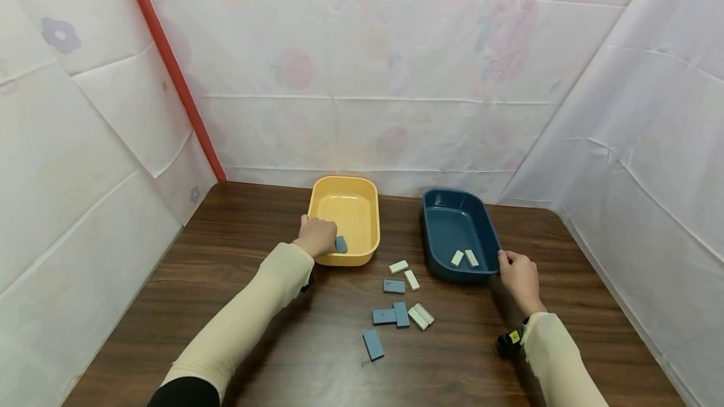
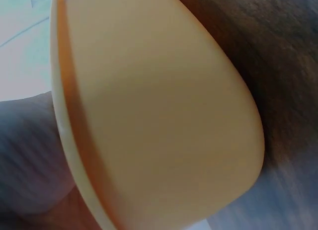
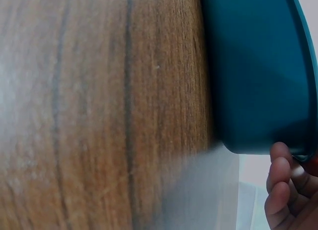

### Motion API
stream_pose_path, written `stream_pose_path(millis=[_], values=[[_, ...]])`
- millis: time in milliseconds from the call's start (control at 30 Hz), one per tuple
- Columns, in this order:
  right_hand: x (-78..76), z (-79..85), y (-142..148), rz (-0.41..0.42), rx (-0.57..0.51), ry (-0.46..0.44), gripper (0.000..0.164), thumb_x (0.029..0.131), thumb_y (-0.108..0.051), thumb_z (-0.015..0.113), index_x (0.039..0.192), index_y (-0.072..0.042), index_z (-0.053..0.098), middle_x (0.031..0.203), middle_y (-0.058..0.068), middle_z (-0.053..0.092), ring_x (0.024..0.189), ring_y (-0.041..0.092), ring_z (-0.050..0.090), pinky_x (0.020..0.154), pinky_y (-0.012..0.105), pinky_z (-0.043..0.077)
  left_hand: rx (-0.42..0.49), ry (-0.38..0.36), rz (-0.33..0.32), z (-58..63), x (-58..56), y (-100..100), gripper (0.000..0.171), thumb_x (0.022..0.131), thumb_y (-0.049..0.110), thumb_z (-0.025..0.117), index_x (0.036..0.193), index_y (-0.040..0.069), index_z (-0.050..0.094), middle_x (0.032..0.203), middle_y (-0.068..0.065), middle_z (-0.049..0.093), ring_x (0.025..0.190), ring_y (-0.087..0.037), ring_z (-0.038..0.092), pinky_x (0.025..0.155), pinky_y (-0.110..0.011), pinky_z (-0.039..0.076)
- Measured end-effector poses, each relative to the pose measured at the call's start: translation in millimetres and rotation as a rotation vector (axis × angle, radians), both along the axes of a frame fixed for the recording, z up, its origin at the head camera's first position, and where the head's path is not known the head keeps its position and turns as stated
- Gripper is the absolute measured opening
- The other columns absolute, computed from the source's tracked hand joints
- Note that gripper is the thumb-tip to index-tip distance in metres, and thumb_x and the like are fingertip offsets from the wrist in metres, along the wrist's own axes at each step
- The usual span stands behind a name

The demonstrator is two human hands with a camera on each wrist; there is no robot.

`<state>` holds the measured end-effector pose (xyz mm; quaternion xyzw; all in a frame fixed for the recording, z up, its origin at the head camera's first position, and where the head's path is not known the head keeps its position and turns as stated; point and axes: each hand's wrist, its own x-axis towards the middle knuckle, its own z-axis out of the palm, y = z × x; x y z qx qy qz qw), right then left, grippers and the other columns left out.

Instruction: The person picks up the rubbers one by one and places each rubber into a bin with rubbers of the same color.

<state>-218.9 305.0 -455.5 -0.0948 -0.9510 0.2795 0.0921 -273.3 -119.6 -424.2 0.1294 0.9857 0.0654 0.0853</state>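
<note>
My left hand [image 1: 318,237] grips the near left rim of a yellow tray [image 1: 371,218], also large in the left wrist view; its fingertips are hidden. A blue tile [image 1: 340,244] lies in that tray right beside the hand. At the near right corner of a dark blue tray [image 1: 450,199], my right hand [image 1: 518,278] pinches the rim between thumb and fingers. In the right wrist view, curled fingers [image 3: 279,171] show at the tray's corner. Two white blocks [image 1: 471,258] lie inside the dark blue tray.
Several blue tiles [image 1: 373,345] and several white blocks [image 1: 411,279] lie loose on the brown wooden table [image 1: 271,357] in front of the trays. White patterned sheets [image 1: 339,68] enclose the back and sides, and a red strip [image 1: 175,71] runs down the left corner.
</note>
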Motion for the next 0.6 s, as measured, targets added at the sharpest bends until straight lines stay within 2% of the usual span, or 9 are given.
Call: stream_pose_path(millis=[167, 267, 333, 433, 467, 533, 600], values=[[-0.7, 0.3, -0.1, 0.0, 0.002, 0.006, 0.045, 0.104, -0.028, 0.04, 0.113, 0.006, 0.069, 0.063, 0.008, 0.069, 0.062, 0.02, 0.057, 0.059, 0.03, 0.039, 0.065, -0.009, 0.018, -4.0, -1.3, -4.1, 0.04, 0.088, 0.012, 0.065, 0.055, 0.016, 0.043, 0.057, 0.0, 0.043, 0.063, -0.019, 0.038, 0.083, -0.046, 0.022], [-0.5, 0.6, -0.3, 0.003, 0.001, 0.006, 0.045, 0.104, -0.028, 0.041, 0.112, 0.006, 0.069, 0.063, 0.008, 0.069, 0.062, 0.02, 0.057, 0.059, 0.03, 0.039, 0.121, 0.025, 0.033, -5.5, 1.0, -6.0, 0.042, 0.085, 0.017, 0.07, 0.053, 0.016, 0.043, 0.053, 0.001, 0.04, 0.063, -0.019, 0.037, 0.089, -0.049, 0.024], [0.1, 0.6, 0.0, 0.005, -0.001, -0.006, 0.045, 0.104, -0.028, 0.04, 0.113, 0.005, 0.069, 0.064, 0.008, 0.068, 0.062, 0.019, 0.056, 0.059, 0.03, 0.039, 0.159, 0.055, 0.04, -7.6, 2.9, -7.4, 0.037, 0.085, 0.018, 0.071, 0.056, 0.015, 0.048, 0.054, 0.002, 0.042, 0.066, -0.02, 0.039, 0.096, -0.053, 0.024], [0.9, 0.5, 0.7, 0.007, -0.006, -0.022, 0.046, 0.104, -0.029, 0.039, 0.114, 0.006, 0.068, 0.066, 0.008, 0.069, 0.062, 0.018, 0.056, 0.058, 0.029, 0.039, 0.197, 0.094, 0.055, -9.1, 5.4, -9.1, 0.015, 0.087, 0.02, 0.069, 0.077, 0.01, 0.069, 0.074, -0.002, 0.064, 0.081, -0.026, 0.052, 0.103, -0.059, 0.025], [1.0, 0.6, 1.0, 0.008, -0.007, -0.025, 0.046, 0.104, -0.029, 0.039, 0.114, 0.006, 0.068, 0.066, 0.009, 0.069, 0.062, 0.018, 0.056, 0.058, 0.029, 0.039, 0.208, 0.108, 0.059, -8.9, 6.4, -9.5, 0.014, 0.088, 0.022, 0.069, 0.087, 0.008, 0.073, 0.085, -0.005, 0.069, 0.088, -0.029, 0.055, 0.103, -0.059, 0.026], [1.3, 1.1, 1.0, 0.007, -0.011, -0.028, 0.047, 0.104, -0.03, 0.039, 0.116, 0.006, 0.067, 0.067, 0.009, 0.07, 0.062, 0.017, 0.058, 0.058, 0.029, 0.039, 0.224, 0.138, 0.062, -7.6, 8.4, -10.2, 0.023, 0.089, 0.024, 0.069, 0.105, 0.009, 0.074, 0.106, -0.008, 0.071, 0.101, -0.034, 0.057, 0.1, -0.058, 0.031], [1.1, 1.4, 1.1, 0.007, -0.008, -0.022, 0.047, 0.104, -0.029, 0.039, 0.116, 0.006, 0.067, 0.067, 0.01, 0.07, 0.063, 0.018, 0.059, 0.058, 0.029, 0.04, 0.24, 0.157, 0.064, -5.3, 9.8, -10.7, 0.028, 0.09, 0.025, 0.069, 0.111, 0.008, 0.073, 0.115, -0.01, 0.07, 0.105, -0.036, 0.057, 0.096, -0.054, 0.034]])
